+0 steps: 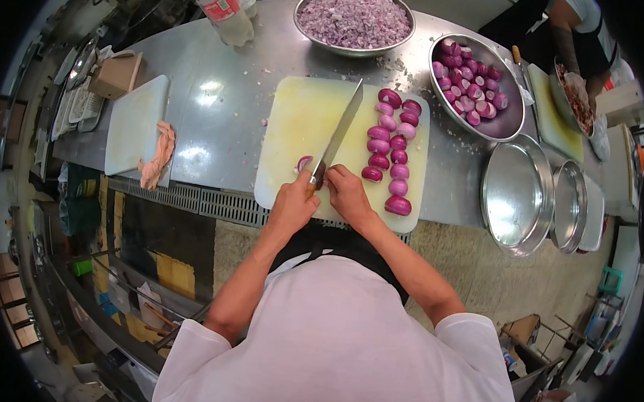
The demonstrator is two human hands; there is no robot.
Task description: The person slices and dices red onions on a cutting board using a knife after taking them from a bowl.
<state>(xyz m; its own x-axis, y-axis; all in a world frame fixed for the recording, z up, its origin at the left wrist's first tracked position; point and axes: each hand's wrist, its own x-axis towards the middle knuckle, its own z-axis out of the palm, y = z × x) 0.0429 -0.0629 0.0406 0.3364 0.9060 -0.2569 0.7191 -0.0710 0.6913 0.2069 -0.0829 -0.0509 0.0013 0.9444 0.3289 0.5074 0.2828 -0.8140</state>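
Note:
My left hand (295,203) is wrapped round the brown handle of a long knife (340,128), its blade slanting away to the upper right over a white cutting board (291,120). Close beside the blade's heel, my right hand (348,191) has its fingers pinched together; what they hold is hidden. A small red onion piece (304,163) lies just left of the knife. Along the board's right side, peeled red onion halves (379,146) form two rough columns, apart from my hands.
A steel bowl of chopped onion (355,19) stands behind the board, and a bowl of peeled onions (478,82) at right. Empty steel pans (516,191) overhang the front edge. At left are a plastic bottle (226,13), a second board (135,128) and a crumpled cloth (159,154). Another person (577,40) works at far right.

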